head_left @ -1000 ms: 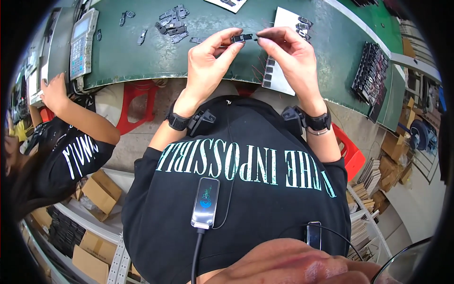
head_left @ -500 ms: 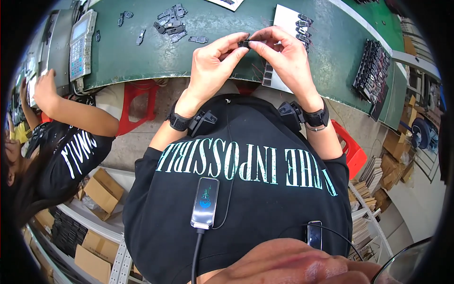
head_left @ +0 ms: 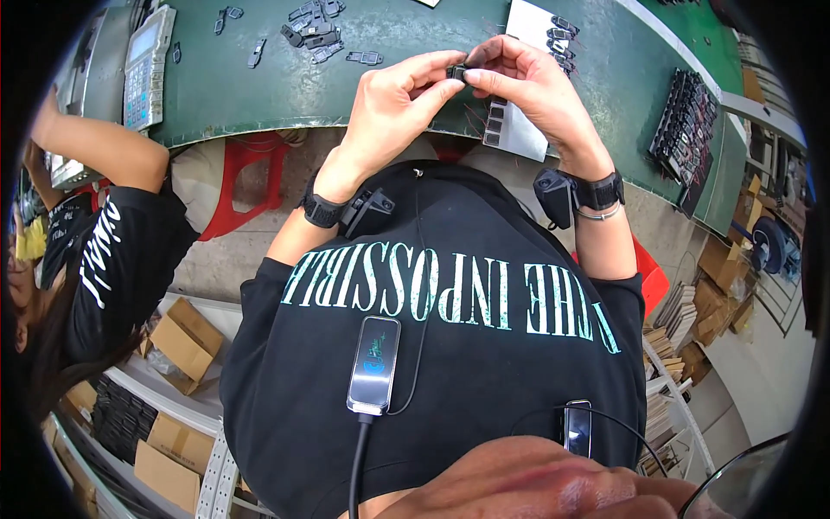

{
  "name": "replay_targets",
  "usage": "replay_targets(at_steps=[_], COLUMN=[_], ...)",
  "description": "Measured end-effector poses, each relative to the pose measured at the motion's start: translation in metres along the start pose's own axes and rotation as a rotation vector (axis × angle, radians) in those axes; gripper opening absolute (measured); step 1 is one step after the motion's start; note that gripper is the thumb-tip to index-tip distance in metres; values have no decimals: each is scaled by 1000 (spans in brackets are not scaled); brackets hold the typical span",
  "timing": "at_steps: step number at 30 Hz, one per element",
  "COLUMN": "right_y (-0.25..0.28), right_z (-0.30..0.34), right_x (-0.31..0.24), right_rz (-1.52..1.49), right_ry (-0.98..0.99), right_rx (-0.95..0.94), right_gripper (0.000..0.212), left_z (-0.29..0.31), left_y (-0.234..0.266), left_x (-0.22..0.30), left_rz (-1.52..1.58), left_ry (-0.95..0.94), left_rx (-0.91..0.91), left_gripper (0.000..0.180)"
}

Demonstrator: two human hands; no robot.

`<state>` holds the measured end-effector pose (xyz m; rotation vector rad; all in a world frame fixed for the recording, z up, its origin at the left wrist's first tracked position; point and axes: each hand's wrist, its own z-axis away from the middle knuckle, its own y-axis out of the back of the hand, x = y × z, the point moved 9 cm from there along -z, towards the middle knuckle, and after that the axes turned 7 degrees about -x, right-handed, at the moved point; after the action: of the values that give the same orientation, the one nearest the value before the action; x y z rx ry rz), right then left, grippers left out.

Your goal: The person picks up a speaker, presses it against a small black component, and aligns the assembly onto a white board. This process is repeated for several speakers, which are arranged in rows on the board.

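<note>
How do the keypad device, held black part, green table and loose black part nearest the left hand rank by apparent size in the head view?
1. Green table
2. Keypad device
3. Loose black part
Unsure against the third: held black part, partly hidden by fingers.

Single head-worn fisheye view, facing steeply down, close over the wearer's torso (head_left: 467, 363), green table (head_left: 225, 95) farther off

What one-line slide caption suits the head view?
Left hand and right hand pinch a small black part at a green table.
</note>
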<state>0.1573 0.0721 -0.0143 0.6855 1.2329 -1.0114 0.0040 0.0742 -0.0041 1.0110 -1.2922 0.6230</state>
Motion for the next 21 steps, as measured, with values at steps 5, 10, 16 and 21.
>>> replay_targets(at_steps=[5,10,16,21], right_y=[1,-7,-25,4], right_z=[4,20,57,86], right_x=[4,-15,-49,-41], right_rz=[89,373,676,622], right_ry=[36,55,272,136], right_rx=[-6,122,283,455], right_gripper=[19,17,18,16], left_z=[4,5,15,3], left_y=[-6,-11,-23,-45], left_x=[3,2,7,39], left_rz=[42,62,92,-136], left_ry=[-6,17,72,-26], left_rx=[11,-21,-56,-119], left_gripper=[30,24,20,22])
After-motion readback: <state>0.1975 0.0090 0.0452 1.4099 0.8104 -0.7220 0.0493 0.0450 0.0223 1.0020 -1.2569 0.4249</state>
